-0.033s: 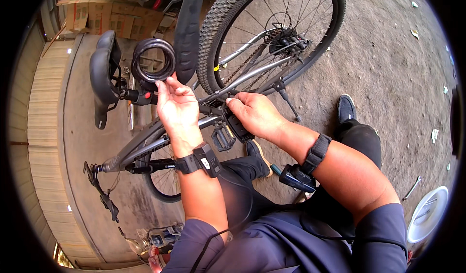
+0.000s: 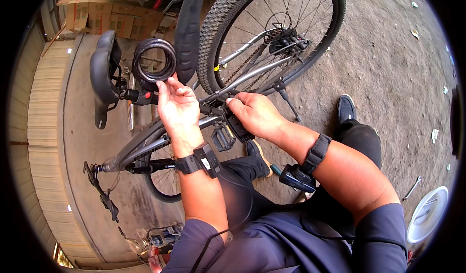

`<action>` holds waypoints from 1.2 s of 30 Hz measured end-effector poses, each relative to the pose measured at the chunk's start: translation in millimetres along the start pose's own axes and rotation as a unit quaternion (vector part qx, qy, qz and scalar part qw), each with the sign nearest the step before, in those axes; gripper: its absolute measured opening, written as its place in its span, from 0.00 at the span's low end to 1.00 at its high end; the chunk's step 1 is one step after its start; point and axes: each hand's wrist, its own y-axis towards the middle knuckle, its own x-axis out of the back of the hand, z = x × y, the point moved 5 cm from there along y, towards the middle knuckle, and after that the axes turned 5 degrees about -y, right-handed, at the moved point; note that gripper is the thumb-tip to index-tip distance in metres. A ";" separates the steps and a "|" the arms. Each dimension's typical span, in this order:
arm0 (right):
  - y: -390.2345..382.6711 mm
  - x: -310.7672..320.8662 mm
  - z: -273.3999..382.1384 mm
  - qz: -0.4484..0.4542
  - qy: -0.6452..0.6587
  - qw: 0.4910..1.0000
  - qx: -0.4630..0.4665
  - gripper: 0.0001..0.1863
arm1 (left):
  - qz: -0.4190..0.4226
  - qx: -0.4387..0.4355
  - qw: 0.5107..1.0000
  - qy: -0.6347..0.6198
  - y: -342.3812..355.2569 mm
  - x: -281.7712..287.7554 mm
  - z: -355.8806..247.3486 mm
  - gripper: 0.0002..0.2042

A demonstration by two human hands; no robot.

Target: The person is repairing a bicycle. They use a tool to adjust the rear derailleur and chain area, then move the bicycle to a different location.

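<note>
Left hand [image 2: 178, 109] touches black coil [image 2: 171, 59]; right hand [image 2: 255, 114] curls; both holds unclear; saddle [image 2: 103, 71] left of them, rear tyre [image 2: 207, 54] beyond.

Room to pass right of the rear wheel [image 2: 287, 41], over the ground [image 2: 388, 69]! Left of it, a long black panel [image 2: 187, 35] and black cable coil [image 2: 171, 59] block passage; nearside, a kickstand [image 2: 287, 98] juts out.

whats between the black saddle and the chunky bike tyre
In the head view, going rightward from the saddle: the coiled black cable, then the long black mudguard, which is next to the tyre.
</note>
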 end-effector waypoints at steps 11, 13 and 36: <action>1.9 -3.9 -3.0 0.008 -0.013 1.000 0.005 0.24 | 0.005 -0.006 1.000 -0.001 -5.0 -7.3 3.5 0.14; 0.8 -3.3 -0.7 0.008 -0.009 1.000 0.001 0.24 | 0.001 -0.008 1.000 -0.024 -2.1 -12.5 2.4 0.16; 3.2 -4.1 -4.9 0.008 -0.013 1.000 0.003 0.23 | -0.017 -0.053 0.994 0.091 -5.8 -4.7 3.7 0.12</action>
